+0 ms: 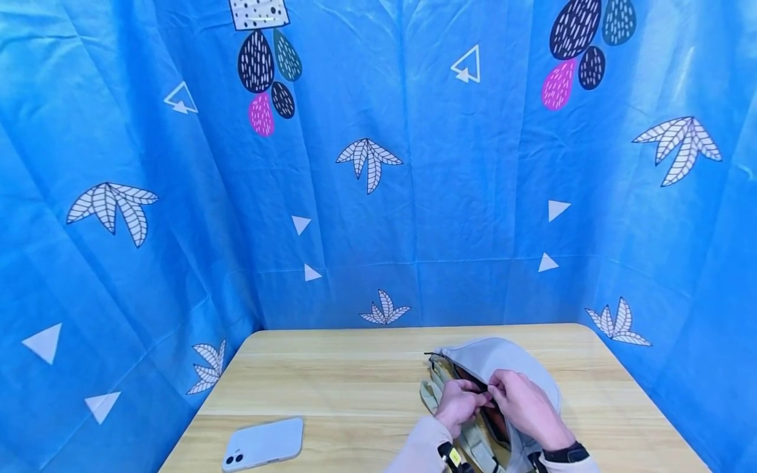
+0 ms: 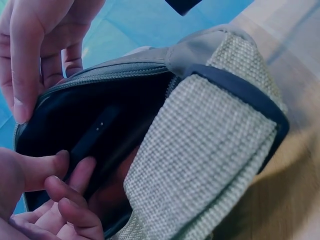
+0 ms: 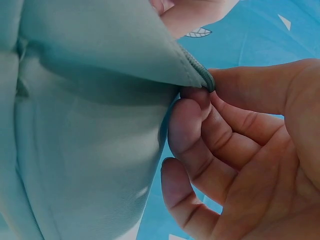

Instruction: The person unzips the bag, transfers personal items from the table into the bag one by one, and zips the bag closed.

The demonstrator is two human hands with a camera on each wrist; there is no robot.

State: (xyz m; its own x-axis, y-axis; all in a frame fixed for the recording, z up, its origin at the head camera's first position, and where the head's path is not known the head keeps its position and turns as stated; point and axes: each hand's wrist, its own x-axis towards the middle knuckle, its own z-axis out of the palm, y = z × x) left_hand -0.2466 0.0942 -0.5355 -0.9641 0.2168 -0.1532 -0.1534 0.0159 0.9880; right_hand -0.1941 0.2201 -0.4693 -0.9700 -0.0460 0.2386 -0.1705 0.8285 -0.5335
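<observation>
A grey sling bag (image 1: 503, 355) lies on the table with its zipped mouth open, showing a dark interior. My right hand (image 1: 526, 404) pinches the zippered edge (image 3: 202, 75) between thumb and fingers, pulling the mouth wide. Inside the opening, my left hand (image 2: 50, 195) has its thumb and fingertips on the end of a slim black object (image 2: 95, 132) with small light dots; its far part fades into the dark interior. A woven, pale green strap (image 2: 200, 145) with a dark buckle (image 2: 240, 92) hangs beside the left hand.
A pale phone (image 1: 264, 444) lies face down at the table's front left. The wooden table (image 1: 331, 374) is enclosed by a blue patterned curtain (image 1: 378, 230) behind and on both sides. Watch-like bands circle both wrists.
</observation>
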